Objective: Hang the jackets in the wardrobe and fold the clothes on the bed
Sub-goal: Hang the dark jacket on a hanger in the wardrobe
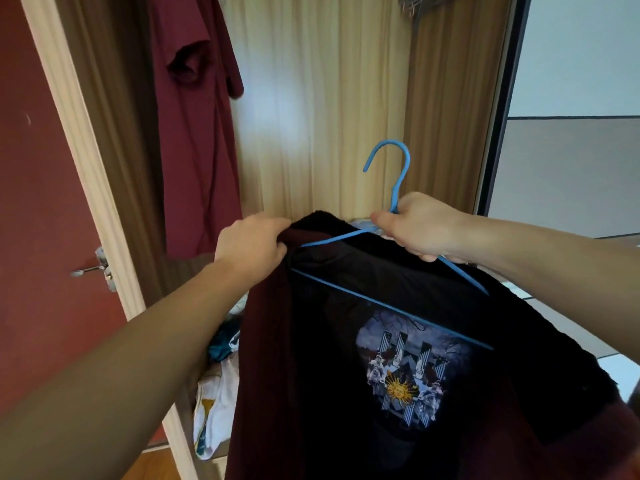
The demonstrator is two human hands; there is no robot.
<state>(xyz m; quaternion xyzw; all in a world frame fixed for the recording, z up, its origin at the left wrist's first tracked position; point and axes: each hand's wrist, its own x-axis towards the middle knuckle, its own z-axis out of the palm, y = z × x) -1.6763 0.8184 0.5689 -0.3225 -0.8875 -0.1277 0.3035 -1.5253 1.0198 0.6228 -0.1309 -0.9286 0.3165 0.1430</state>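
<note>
Before the open wardrobe [322, 98], the right hand [415, 226] is pinching the blue hanger [391, 195] below its hook, while the left hand [252, 244] is gripping the dark jacket [346, 393] at its shoulder, over the hanger's end. Beside them, a maroon shirt [197, 133] is hanging inside.

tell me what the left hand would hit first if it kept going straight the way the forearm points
Most likely the pale wooden back panel of the wardrobe. The left hand, gripping the dark jacket by its collar, points up and inward; the maroon shirt hangs left of that line. Depth is unclear.
</note>
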